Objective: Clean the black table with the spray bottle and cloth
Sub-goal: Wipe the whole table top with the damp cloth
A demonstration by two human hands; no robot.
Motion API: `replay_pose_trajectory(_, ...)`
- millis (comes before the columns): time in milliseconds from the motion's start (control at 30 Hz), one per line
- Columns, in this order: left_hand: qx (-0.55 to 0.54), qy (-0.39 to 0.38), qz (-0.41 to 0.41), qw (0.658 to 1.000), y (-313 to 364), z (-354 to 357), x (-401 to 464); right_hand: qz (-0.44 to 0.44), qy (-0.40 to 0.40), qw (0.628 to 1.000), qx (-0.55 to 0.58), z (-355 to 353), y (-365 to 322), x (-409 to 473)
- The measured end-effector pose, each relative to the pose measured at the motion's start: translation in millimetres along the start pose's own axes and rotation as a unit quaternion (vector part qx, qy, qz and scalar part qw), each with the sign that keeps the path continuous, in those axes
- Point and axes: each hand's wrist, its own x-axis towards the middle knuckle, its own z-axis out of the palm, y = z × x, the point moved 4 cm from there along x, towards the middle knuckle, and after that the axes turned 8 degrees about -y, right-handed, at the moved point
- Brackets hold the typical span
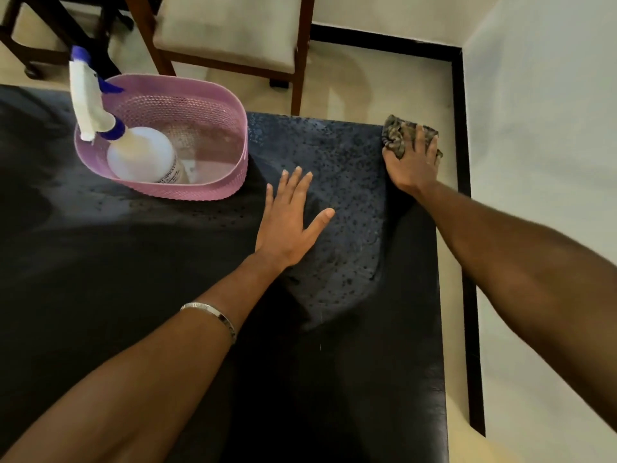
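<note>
Clearly the right hand [412, 162] presses the cloth [395, 137] down at the wet black table's [133, 279] far corner to wipe it. Left hand [288, 222] lies flat and open, bracing.

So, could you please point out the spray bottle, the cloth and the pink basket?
spray bottle [140, 155]: head view, on its white body.
cloth [395, 137]: head view, on the bunched part left of the fingers.
pink basket [213, 188]: head view, on its near wall.

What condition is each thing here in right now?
Black table: wet with spray droplets near its far right corner.
Crumpled grey patterned cloth: pressed down at that corner.
Right hand: on the cloth.
Left hand: flat, open, empty.
White spray bottle: leaning inside basket.
Pink plastic basket: upright on table.
</note>
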Motion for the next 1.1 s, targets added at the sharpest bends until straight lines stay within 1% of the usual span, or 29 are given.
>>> replay_pose_trajectory(100, 0.004, 0.004, -0.015, 1.000, -7.2, -2.5, -10.5, -0.007, -0.006, 1.000, -0.018, 2.3, -19.6, 2.2)
replay_pose_trajectory(233, 0.010, 0.007, -0.029, 0.999, -14.1, -6.4, -24.9, -0.121, -0.005, 0.990, -0.077, 28.9, -74.0, -21.7)
replay_pose_trajectory(333, 0.015, 0.010, -0.041, 0.999, -16.5, -5.6, -34.6, -0.215, -0.013, 0.967, -0.133, 57.3, -116.0, -52.6)
replay_pose_trajectory(400, 0.024, 0.009, -0.046, 0.999, -15.8, -3.3, -40.0, -0.261, -0.021, 0.952, -0.158, 69.5, -123.4, -69.0)
replay_pose_trajectory(467, 0.030, 0.008, -0.043, 0.999, -12.5, -0.3, -44.6, -0.290, -0.023, 0.942, -0.168, 71.2, -112.2, -76.7)
replay_pose_trajectory(500, 0.031, 0.009, -0.040, 0.999, -10.0, 0.6, -47.1, -0.292, -0.023, 0.942, -0.162, 69.4, -101.2, -78.2)
replay_pose_trajectory(567, 0.032, 0.009, -0.040, 0.999, -6.3, 2.3, -52.9, -0.263, -0.016, 0.955, -0.134, 65.1, -74.2, -80.2)
replay_pose_trajectory(700, 0.026, 0.013, -0.048, 0.998, 1.9, 3.9, -69.1, -0.133, 0.010, 0.989, -0.056, 60.7, -14.9, -97.7)
replay_pose_trajectory(767, 0.023, 0.017, -0.053, 0.998, 2.5, 1.9, -78.2, -0.079, 0.021, 0.996, -0.032, 74.2, -2.8, -124.4)
replay_pose_trajectory(833, 0.022, 0.014, -0.059, 0.998, 2.3, 0.3, -87.4, -0.080, 0.031, 0.995, -0.043, 98.4, -9.3, -164.0)
replay_pose_trajectory(933, 0.035, 0.007, -0.060, 0.998, 4.0, 1.7, -101.7, -0.166, 0.012, 0.983, -0.082, 142.1, -34.3, -236.2)
replay_pose_trajectory(1000, 0.040, 0.001, -0.056, 0.998, 7.5, 3.6, -110.0, -0.227, -0.033, 0.969, -0.090, 168.7, -47.9, -281.8)
replay_pose_trajectory(1033, 0.039, -0.004, -0.057, 0.998, 8.8, 4.9, -113.1, -0.259, -0.059, 0.958, -0.105, 180.4, -52.9, -300.1)
replay_pose_trajectory(1100, 0.038, -0.011, -0.058, 0.998, 11.3, 8.1, -119.0, -0.327, -0.084, 0.929, -0.149, 196.3, -52.6, -323.6)
